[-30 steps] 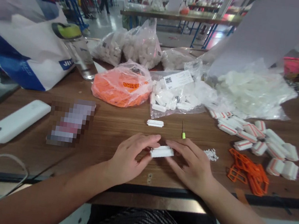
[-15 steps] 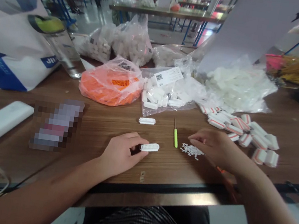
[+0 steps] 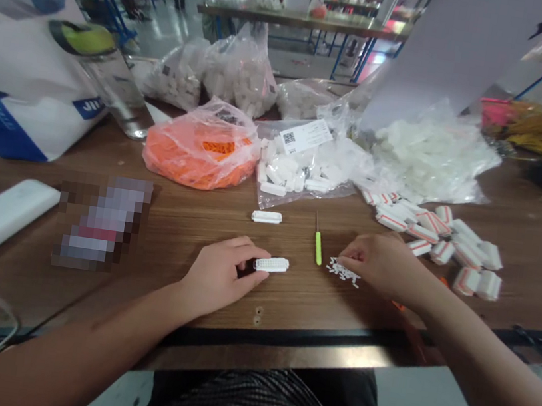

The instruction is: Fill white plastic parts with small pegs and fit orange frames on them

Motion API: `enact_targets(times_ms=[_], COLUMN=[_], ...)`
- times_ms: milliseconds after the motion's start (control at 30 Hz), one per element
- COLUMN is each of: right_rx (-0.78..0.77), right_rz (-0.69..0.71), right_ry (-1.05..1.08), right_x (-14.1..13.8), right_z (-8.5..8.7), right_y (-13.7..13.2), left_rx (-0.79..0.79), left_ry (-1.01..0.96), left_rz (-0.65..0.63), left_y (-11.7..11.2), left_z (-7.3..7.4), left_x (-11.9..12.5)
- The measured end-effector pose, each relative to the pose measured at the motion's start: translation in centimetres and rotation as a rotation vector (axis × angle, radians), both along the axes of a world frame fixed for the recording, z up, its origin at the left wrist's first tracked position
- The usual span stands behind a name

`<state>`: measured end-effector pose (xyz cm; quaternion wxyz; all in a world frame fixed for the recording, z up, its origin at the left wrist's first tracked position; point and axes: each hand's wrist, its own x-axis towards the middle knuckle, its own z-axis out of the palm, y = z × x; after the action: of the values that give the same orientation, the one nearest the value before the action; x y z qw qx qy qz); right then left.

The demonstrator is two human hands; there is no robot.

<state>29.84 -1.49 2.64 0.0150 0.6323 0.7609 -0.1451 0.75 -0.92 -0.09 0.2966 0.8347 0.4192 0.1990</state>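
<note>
White plastic connector (image 3: 271, 264) resting in left hand's (image 3: 223, 275) pinching fingers; right hand (image 3: 378, 262) curling over tiny white pins (image 3: 342, 272), fingertips hiding some, any hold impossible to make out.

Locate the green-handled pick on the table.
In the head view, the green-handled pick lies on the wooden table, just left of the right hand and the small white pins beneath it.

Site: you are in a factory assembly workshop. Evidence: your wooden workbench (image 3: 188, 218) is heaped with bagged white plastic parts (image 3: 301, 167); behind it, a long blue-legged bench (image 3: 296, 22) with more white stock stands on a polished floor (image 3: 149, 28).
</note>
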Motion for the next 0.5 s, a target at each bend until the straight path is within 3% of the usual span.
enact_targets(times_ms=[167,500], right_rx=[0.026,-0.18], right_rz=[-0.002,-0.129], right_ry=[-0.089,0.258], right_x=[-0.7,1.6], right_z=[0.1,-1.2], right_y=[0.0,1.1], left_rx=[0.001,0.052], left_ry=[-0.003,0.001], left_rz=[0.027,0.01], left_y=[-0.2,-0.4], left_z=[-0.2,-0.4], left_x=[0.3,0.3])
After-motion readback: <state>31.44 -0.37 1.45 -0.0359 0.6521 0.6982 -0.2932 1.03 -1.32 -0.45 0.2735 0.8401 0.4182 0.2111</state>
